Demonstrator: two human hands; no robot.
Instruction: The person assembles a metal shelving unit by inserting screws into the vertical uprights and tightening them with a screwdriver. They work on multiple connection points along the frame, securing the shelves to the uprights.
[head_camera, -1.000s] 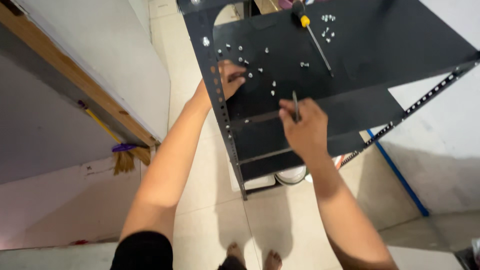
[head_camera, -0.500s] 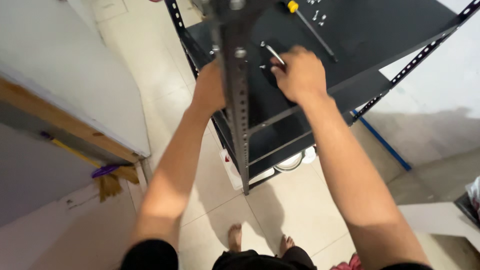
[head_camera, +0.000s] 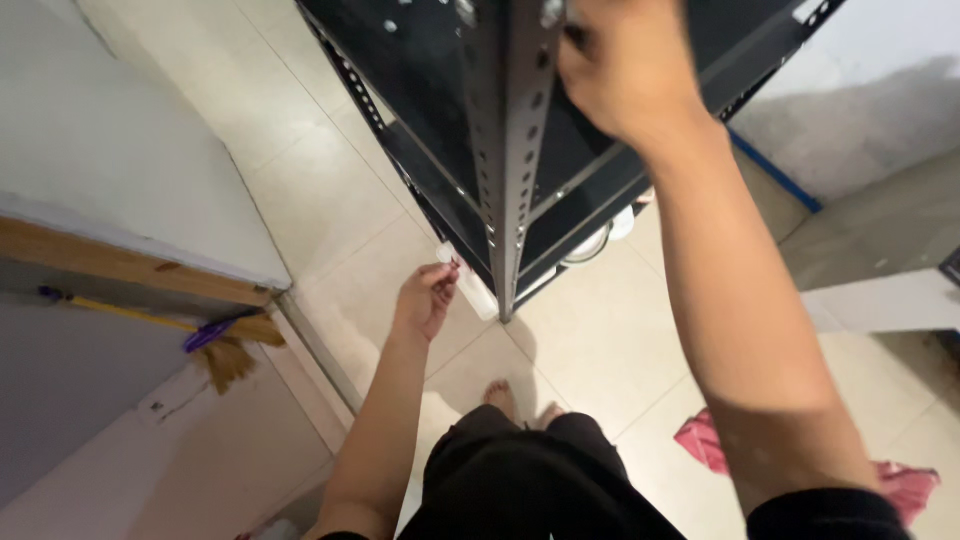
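My right hand (head_camera: 628, 70) is raised at the top of the frame, blurred, fingers closed against the black metal shelf (head_camera: 420, 80) right beside the grey perforated upright post (head_camera: 516, 150). A dark bit of a thin tool (head_camera: 574, 34) shows at the fingers' left edge; the rest is hidden. My left hand (head_camera: 427, 298) hangs low by the rack's lower left side, fingertips pinched together. Nothing is visible between them. It is close to a white object (head_camera: 472, 290) at the rack's foot.
A lower shelf (head_camera: 560, 215) sits under the top one, with a white round thing (head_camera: 592, 243) on the floor beneath. A broom (head_camera: 215, 340) lies under the wooden-edged counter (head_camera: 130, 262) at left. A pink cloth (head_camera: 705, 440) lies on the tiled floor. My bare feet (head_camera: 520, 400) stand before the post.
The view has dropped and moved closer to the post. My left hand left the shelf top and came down beside the rack. My right hand stayed up on the shelf.
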